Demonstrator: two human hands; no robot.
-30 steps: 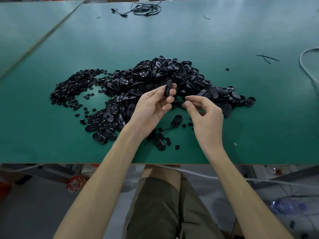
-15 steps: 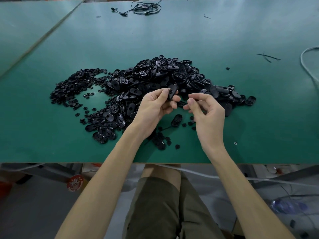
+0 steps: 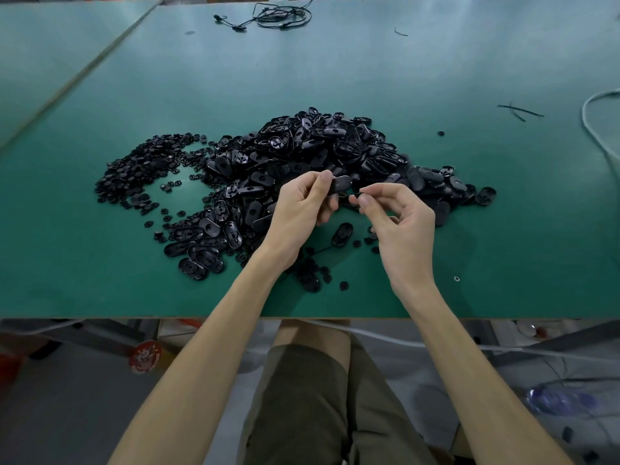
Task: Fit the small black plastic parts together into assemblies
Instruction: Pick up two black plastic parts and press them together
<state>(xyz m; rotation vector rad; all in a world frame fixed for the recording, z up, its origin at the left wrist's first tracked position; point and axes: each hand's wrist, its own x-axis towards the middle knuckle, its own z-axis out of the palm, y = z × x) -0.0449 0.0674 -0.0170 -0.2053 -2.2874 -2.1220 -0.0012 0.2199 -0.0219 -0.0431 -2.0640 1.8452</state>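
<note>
A big heap of black oval plastic shells (image 3: 315, 152) lies mid-table, with a spread of small round black parts (image 3: 141, 172) to its left. My left hand (image 3: 302, 209) pinches one black oval shell (image 3: 340, 184) between thumb and fingers, held above the heap's near edge. My right hand (image 3: 399, 219) is just to its right, thumb and forefinger pinched on a tiny black part (image 3: 360, 194) right beside the shell. A few loose ovals and small round parts (image 3: 342, 233) lie on the table under my hands.
The green table (image 3: 469, 213) ends at a near edge by my lap. A coil of black cable (image 3: 281, 15) lies at the far side, a white cable (image 3: 597, 129) curves at the right, and thin black strips (image 3: 520, 110) lie nearby.
My hands have closed the gap between them. The shell in my left hand has tipped from upright to flatter, and my right fingertips have come up against it.
</note>
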